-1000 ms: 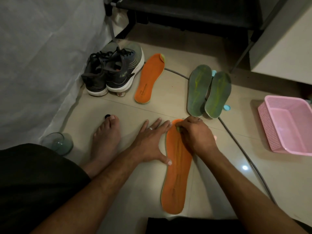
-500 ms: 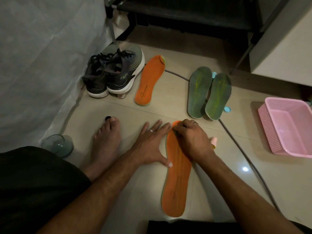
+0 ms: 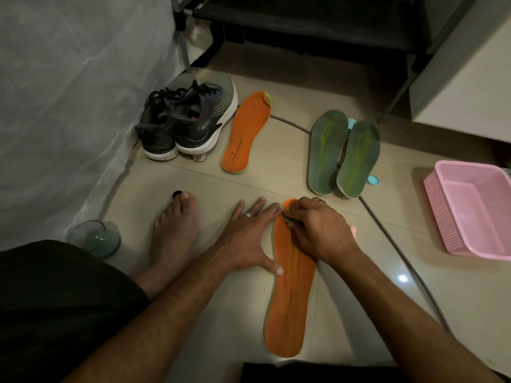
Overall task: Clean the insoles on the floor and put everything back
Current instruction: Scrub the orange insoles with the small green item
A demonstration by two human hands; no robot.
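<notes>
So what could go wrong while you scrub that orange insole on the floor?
The left hand only presses flat at the near orange insole's edge, so hard scrubbing by the right hand might make it slide. The glass stands close to the bare foot and could get kicked over.

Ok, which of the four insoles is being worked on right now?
The near orange insole: left hand presses beside its edge, right hand rubs its toe end. The other orange insole and two green insoles lie untouched.

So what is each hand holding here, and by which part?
Right hand pinches something small and greenish, mostly hidden, at the near insole's toe. Left hand holds nothing, flat beside that insole.
</notes>
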